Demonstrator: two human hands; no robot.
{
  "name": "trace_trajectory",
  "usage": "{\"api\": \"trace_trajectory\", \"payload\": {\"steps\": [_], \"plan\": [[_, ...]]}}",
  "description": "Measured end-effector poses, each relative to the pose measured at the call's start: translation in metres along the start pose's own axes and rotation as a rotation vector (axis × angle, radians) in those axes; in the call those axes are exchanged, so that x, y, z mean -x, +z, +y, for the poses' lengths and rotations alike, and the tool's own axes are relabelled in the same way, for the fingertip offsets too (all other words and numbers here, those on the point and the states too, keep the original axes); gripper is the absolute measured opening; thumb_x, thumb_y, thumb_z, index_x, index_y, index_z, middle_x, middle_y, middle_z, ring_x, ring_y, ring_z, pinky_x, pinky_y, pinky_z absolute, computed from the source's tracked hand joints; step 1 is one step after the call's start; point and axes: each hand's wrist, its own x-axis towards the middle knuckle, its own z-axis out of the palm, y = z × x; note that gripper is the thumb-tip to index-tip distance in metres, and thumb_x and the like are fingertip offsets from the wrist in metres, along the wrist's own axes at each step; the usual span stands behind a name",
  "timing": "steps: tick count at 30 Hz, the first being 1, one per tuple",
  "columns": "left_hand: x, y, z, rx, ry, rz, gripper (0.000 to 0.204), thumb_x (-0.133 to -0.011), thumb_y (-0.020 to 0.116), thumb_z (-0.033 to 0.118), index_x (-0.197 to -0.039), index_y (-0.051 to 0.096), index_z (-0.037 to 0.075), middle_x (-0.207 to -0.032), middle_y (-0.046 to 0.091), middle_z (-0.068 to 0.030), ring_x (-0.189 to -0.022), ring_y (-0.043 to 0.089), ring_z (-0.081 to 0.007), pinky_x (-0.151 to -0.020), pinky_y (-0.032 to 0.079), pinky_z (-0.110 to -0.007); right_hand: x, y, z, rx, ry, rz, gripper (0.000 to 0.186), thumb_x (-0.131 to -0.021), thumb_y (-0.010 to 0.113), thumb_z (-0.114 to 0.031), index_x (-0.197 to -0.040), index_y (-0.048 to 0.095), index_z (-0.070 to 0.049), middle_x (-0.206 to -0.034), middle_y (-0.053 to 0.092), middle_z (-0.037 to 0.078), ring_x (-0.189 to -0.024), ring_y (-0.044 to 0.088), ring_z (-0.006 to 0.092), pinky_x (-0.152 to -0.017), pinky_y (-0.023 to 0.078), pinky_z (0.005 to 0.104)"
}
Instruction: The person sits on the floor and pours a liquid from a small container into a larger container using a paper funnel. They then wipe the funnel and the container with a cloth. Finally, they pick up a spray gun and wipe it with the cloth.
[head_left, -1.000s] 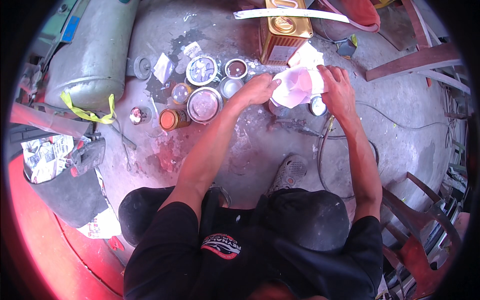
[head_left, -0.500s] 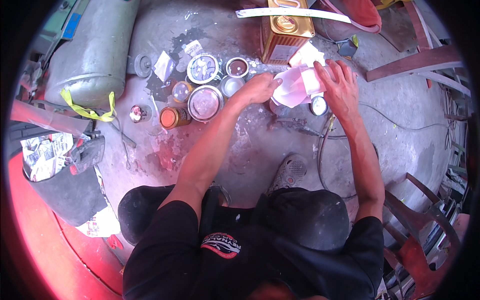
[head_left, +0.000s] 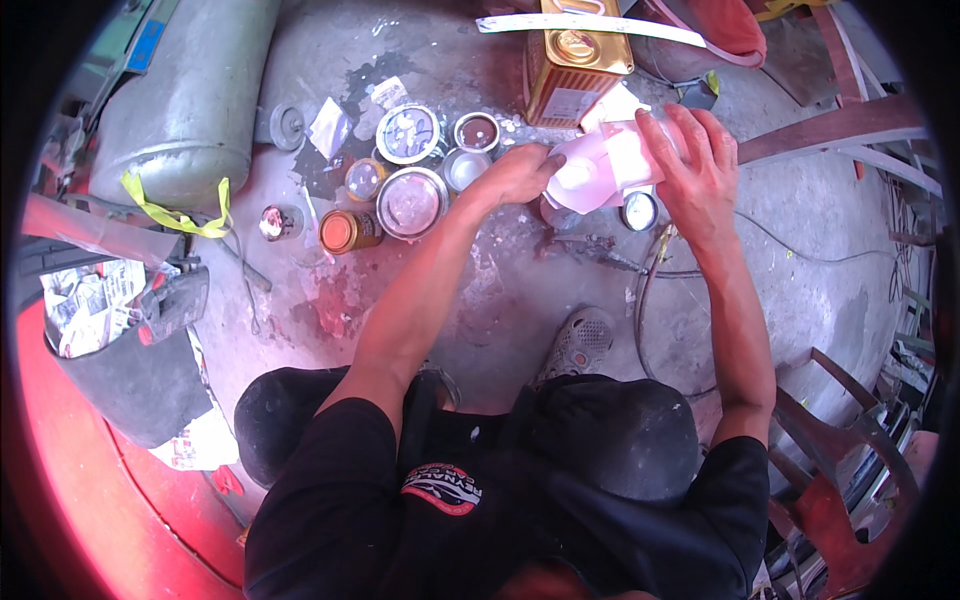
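Observation:
My left hand point(head_left: 515, 177) pinches the edge of a white paper sheet point(head_left: 590, 185), folded like a cone, above a partly hidden container point(head_left: 559, 215). My right hand point(head_left: 700, 175) curls over a pale white container point(head_left: 630, 145), tilted against the paper's right side; a white patch shows inside the fold, too bright to make out. Just below right stands a small open tin point(head_left: 638, 212). Left of my hands are several tins, among them a wide lidded can point(head_left: 411, 203), an orange-lidded can point(head_left: 339, 233) and a tin with dark contents point(head_left: 476, 134).
A gold rectangular can point(head_left: 565, 80) stands behind. A metal cylinder point(head_left: 175, 120) lies at left, above a bin of newspaper point(head_left: 95, 300). Wooden legs point(head_left: 820, 135) and a chair point(head_left: 840, 470) are at right; a spray gun point(head_left: 590, 250) with hose point(head_left: 650, 290) lies on the floor.
My right hand has moved up and to the right, tipping over with the pale container. My left hand stays almost in place on the paper, with a white patch now showing in the fold.

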Motion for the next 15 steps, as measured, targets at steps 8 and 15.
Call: {"api": "trace_trajectory", "payload": {"steps": [8, 15], "plan": [[0.0, -0.001, 0.0, 0.003, -0.003, -0.001, 0.047, -0.099, 0.046, 0.036, -0.108, 0.063, -0.007, -0.102, 0.065, -0.0298, -0.1, 0.063, -0.042, -0.086, 0.046, -0.045, -0.001, -0.003, 0.001, -0.048, 0.062, 0.041, 0.058, -0.068, 0.074, -0.005, -0.122, 0.065, -0.024, -0.12, 0.059, 0.003, -0.111, 0.053, 0.0245, -0.089, 0.046, 0.0386], [-0.002, -0.001, -0.003, -0.008, 0.005, -0.01, 0.047, -0.099, 0.046, 0.036, -0.107, 0.063, -0.007, -0.099, 0.066, -0.0293, -0.098, 0.064, -0.0416, -0.085, 0.047, -0.045, 0.011, 0.009, -0.005, -0.096, 0.155, 0.031, 0.055, -0.071, 0.072, -0.005, -0.122, 0.065, -0.022, -0.117, 0.059, 0.005, -0.108, 0.054, 0.026, -0.09, 0.046, 0.0391]]}}
